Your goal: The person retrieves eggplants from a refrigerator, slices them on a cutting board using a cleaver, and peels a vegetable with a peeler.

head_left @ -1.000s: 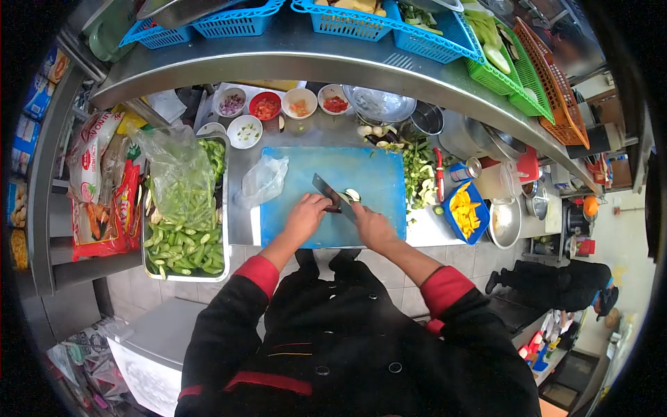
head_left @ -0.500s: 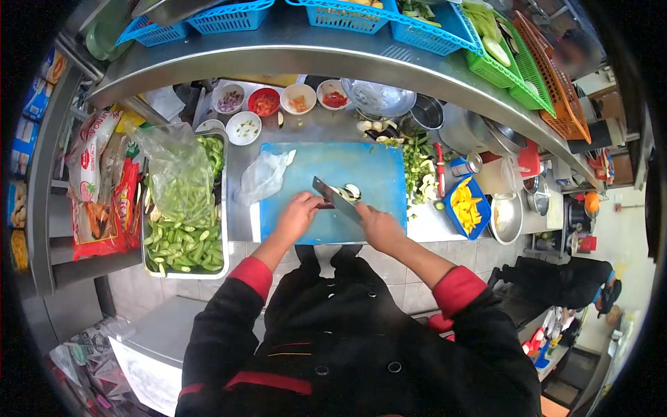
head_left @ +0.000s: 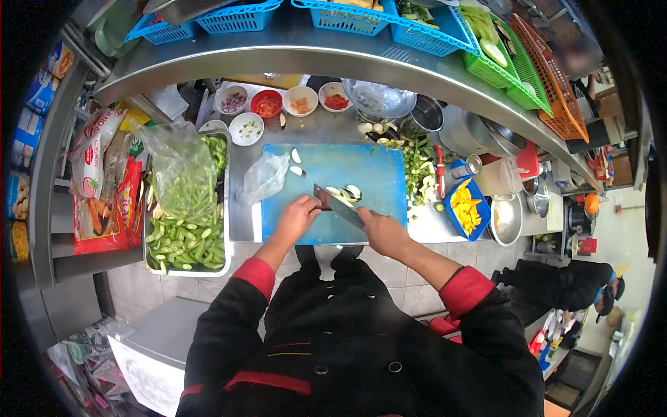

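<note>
My right hand (head_left: 385, 233) is closed around the handle of a wide-bladed kitchen knife (head_left: 339, 207), its blade slanting up and left over the blue cutting board (head_left: 375, 163). My left hand (head_left: 297, 217) has its fingers pinched by the blade's far end, on a dark purple piece that looks like eggplant, mostly hidden by the fingers and knife. Just beyond the blade lie pale, dark-skinned eggplant slices (head_left: 353, 190). Two white cut pieces (head_left: 296, 156) rest near the board's upper left, beside a clear plastic bag (head_left: 264, 179).
At left stands a metal tray of cut green vegetables (head_left: 184, 244). Small bowls (head_left: 246, 128) of chopped ingredients line the back. Right of the board are vegetable trimmings (head_left: 419, 167) and a blue basket of yellow pieces (head_left: 465, 208). A shelf (head_left: 278, 64) overhangs the counter; co-workers (head_left: 570, 285) stand at far right.
The knife tip has dropped slightly lower and right, with both hands in nearly the same place. Two white pieces now lie distinctly on the upper left of the board, where a pale blur showed before.
</note>
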Tool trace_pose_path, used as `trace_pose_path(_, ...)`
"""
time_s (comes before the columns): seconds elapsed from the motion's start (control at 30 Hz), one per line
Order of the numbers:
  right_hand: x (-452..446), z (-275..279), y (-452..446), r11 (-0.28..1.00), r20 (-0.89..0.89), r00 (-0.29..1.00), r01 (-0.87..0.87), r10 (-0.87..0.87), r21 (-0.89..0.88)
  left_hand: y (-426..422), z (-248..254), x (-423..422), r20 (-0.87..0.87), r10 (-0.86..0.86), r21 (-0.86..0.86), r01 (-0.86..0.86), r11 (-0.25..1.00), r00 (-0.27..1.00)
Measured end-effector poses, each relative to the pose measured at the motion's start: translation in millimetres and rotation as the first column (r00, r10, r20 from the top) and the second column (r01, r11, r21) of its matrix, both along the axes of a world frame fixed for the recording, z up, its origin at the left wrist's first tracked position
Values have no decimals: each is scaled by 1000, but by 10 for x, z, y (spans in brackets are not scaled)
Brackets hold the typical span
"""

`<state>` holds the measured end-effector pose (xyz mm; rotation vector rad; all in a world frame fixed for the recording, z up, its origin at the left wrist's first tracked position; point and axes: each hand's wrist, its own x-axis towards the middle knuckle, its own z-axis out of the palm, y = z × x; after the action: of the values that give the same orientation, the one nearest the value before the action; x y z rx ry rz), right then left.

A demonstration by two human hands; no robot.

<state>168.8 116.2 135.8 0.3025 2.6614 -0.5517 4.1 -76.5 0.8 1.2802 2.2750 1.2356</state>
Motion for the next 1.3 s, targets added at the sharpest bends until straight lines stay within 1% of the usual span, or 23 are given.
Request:
trace_pose_path(0.07,34,33,-45,1000,33,999,-18,18,-1,9,-1,9,-14,8,-5,-8,1000,1000)
trace_pose_path(0.13,25,-84,-135,999,48,998,50,-50,3,19,-3,20,-6,12,22,-12,1000,1000)
trace_pose_path(0.17,22,-303,-192,998,49,997,56,-56,0,4,-6,45,-5,5,19,-5,1000,1000)
trace_pose_path(0.2,-2,-615,-228,996,12,996,88,-88,-8,7,2,69,-12,4,12,-4,1000,1000)
trace_pose_path(0.23,-87,-692,-257,993,-33,992,119,-119,-17,23,25,40,-26,3,7,-3,1000,1000)
trace_pose_path(0.3,-113,-798,-189,991,-45,991,122,-125,-62,-1,47,34,-31,-2,17,2,1000,1000)
trace_pose_path(0.37,-100,-718,-43,987,-106,988,96,-110,-130,1,50,47,-31,-12,33,13,999,999)
trace_pose_path(0.4,-60,-683,13,987,-106,988,96,-110,-129,-19,50,49,-34,-12,22,13,1000,999)
trace_pose_path(0.47,6,-589,91,984,-163,978,107,-131,-146,-77,49,62,-33,-5,8,5,1000,999)
trace_pose_path(0.5,37,-549,102,983,-161,978,107,-131,-148,-104,48,64,-11,-11,0,11,1000,1000)
trace_pose_path(0.57,86,-401,84,986,-90,988,119,-129,-114,-131,96,90,13,-22,-9,22,1000,1000)
trace_pose_path(0.63,119,-375,27,989,-76,990,111,-119,-97,-138,132,117,-37,27,-7,-27,1000,999)
trace_pose_path(0.7,151,-388,-41,992,-60,993,97,-103,-83,-156,114,140,-45,11,-22,-12,1000,999)
trace_pose_path(0.77,170,-400,-97,995,-89,993,76,-82,-70,-165,119,143,-53,-4,-39,2,999,999)
trace_pose_path(0.87,210,-307,-152,997,-86,994,56,-61,-56,-165,102,152,-72,-3,-21,2,1000,997)
trace_pose_path(0.93,245,-322,-162,998,-78,996,47,-51,-52,-155,57,154,-75,6,21,-4,1000,997)
trace_pose_path(1.1,141,-514,-288,999,-20,999,49,-49,-8,-162,-25,191,-61,27,70,-23,997,998)
trace_pose_path(1.17,33,-578,-305,997,-81,995,49,-53,-56,-126,7,140,-77,28,79,-22,997,997)
trace_pose_path(1.2,62,-594,-300,997,-80,995,47,-52,-61,-159,11,165,-74,38,70,-33,997,996)
trace_pose_path(1.27,88,-403,-217,964,-209,957,158,-203,-212,-172,75,205,-72,48,65,-44,997,996)
trace_pose_path(1.3,123,-338,-138,965,-207,958,154,-198,-210,-168,124,238,65,107,-6,-107,994,992)
